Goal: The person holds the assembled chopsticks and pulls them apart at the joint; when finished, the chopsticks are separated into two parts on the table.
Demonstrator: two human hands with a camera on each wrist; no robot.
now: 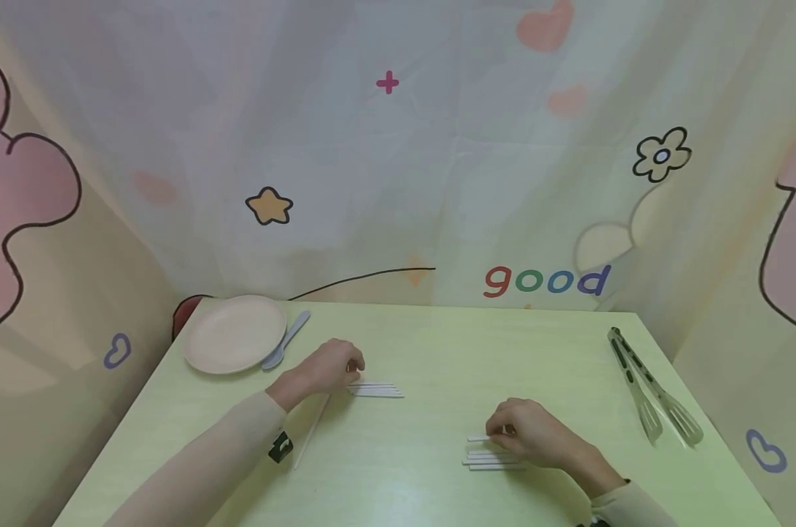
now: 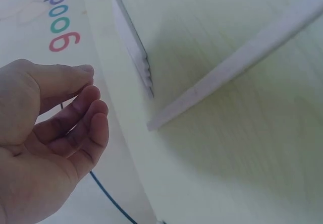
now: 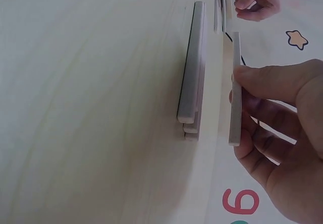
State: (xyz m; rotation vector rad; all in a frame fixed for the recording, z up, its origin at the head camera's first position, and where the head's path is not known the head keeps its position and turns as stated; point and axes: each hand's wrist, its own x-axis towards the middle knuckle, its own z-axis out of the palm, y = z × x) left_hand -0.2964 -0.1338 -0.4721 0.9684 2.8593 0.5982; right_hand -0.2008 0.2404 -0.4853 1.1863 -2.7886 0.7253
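Between the thumb and fingers of my right hand [image 1: 536,433] is a short, straight white stick [image 3: 235,103], raised off the table. Several similar white sticks [image 1: 493,461] lie side by side just below that hand, partly hidden by it. My left hand [image 2: 55,118] hovers with loosely curled fingers, and nothing shows between them in the left wrist view. Close to its fingertips lies a row of white sticks [image 1: 376,390], its left end behind the hand in the head view. A longer white stick [image 1: 313,432] lies slantwise below the left wrist.
A pale round plate [image 1: 234,333] sits at the table's far left corner, a grey-blue spoon [image 1: 285,342] against its right side. On the right lie metal tongs [image 1: 655,388] with slotted ends. Printed curtains [image 1: 398,168] hang along the back and sides.
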